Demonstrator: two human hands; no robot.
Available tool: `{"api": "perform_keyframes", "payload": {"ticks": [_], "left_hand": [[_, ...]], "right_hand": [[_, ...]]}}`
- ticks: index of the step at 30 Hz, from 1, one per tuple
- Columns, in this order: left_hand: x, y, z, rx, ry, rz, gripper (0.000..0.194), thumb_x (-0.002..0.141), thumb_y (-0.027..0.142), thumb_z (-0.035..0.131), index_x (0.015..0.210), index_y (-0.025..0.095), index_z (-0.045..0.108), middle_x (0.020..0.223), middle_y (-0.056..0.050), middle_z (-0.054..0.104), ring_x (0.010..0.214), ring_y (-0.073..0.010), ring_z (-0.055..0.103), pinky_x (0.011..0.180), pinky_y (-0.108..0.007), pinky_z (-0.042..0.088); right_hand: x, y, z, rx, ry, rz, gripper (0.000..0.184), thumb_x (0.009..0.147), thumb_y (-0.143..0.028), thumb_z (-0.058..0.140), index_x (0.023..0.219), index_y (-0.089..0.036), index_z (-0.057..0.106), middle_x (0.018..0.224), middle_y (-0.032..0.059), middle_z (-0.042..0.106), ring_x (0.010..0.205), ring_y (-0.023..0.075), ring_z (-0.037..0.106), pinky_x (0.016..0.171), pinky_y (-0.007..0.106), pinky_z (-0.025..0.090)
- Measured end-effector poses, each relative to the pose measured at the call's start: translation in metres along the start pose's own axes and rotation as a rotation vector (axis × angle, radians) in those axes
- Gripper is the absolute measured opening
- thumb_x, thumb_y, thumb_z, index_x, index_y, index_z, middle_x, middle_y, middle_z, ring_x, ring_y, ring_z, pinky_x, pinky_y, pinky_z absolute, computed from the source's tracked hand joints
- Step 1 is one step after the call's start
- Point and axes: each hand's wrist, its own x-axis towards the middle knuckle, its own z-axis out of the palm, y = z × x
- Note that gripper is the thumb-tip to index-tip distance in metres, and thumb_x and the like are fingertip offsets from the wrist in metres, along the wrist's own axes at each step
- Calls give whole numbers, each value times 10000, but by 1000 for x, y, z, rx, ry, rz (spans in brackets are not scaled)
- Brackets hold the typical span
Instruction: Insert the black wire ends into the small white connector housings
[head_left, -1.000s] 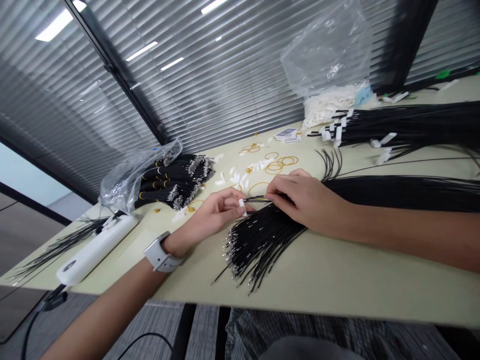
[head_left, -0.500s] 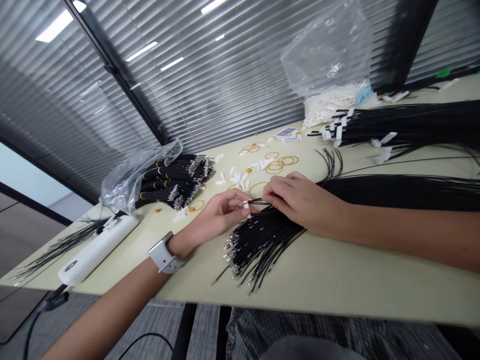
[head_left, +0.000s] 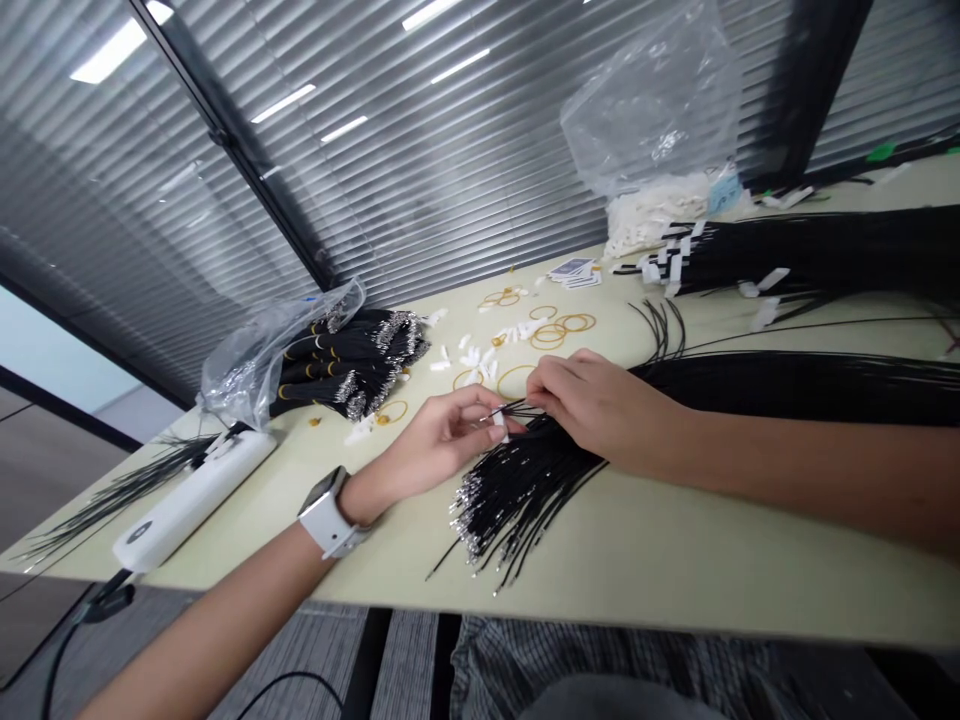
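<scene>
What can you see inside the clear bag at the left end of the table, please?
The clear bag partly covers bundled black wires; their silvery ends protrude. Folds hide anything deeper.

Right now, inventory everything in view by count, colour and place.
Table: one, pale, centre
Blinds: many slats, grey, behind table
Clear bags: two, back right and left
Tied bundles: several, black, left bag
Far wires: many, black, back right
Near wires: many, black, front centre
Thin wires: many, dark, far left
Power strip: one, white, left
Rubber bands: several, yellow, mid-table
Loose pieces: many, white, mid-table
Cards: several, white and dark, back
Held piece: one, white, left fingertips
Held wires: few, black, between hands
Floor: one, grey, below
Watch: one, white strap, left wrist
Left hand: one, bare, centre
Right hand: one, bare, right of centre
</scene>
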Motion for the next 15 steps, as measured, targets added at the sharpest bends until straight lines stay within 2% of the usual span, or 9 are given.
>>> {"api": "perform_keyframes", "payload": {"ticks": [4, 7, 10, 13, 15], "left_hand": [[3, -1, -1, -37, -17, -9, 139, 824, 150, 556, 942, 121, 488, 951, -98, 663, 970, -154, 606, 815, -232, 459], [5, -3, -4, -95, 4, -8, 165, 810, 150, 576, 946, 126, 485, 908, -85, 670, 931, -152, 618, 816, -249, 460], [6, -5, -8, -155, 29, -13, 196, 791, 124, 592, 964, 128, 498, 893, -76, 671, 901, -143, 624, 811, -244, 454], [6, -6, -9, -209, 38, -17, 210, 790, 117, 592, 985, 125, 516, 906, -87, 668, 906, -146, 622, 792, -236, 449], [5, -6, -9, -238, 43, -17, 205, 796, 130, 591, 989, 125, 524, 876, -85, 671, 915, -152, 621, 784, -237, 449]], "right_hand": [[4, -3, -4, 29, 43, 17, 94, 860, -88, 390, 793, -148, 418, 740, 11, 496, 621, 108, 419, 623, 270, 313], [7, -7, -12, 39, 106, 51, 114, 876, -128, 385, 779, -138, 444, 746, 40, 491, 675, 122, 431, 630, 268, 344], [8, -11, -19, -27, 165, 12, 150, 889, -149, 375, 777, -131, 472, 746, 58, 502, 701, 131, 445, 651, 272, 370], [7, -13, -20, -152, 131, -40, 198, 899, -170, 362, 758, -133, 496, 704, 47, 506, 643, 124, 441, 616, 266, 373], [6, -13, -19, -172, 90, -17, 230, 903, -184, 350, 745, -127, 507, 687, 46, 500, 613, 118, 446, 590, 261, 376]]}}
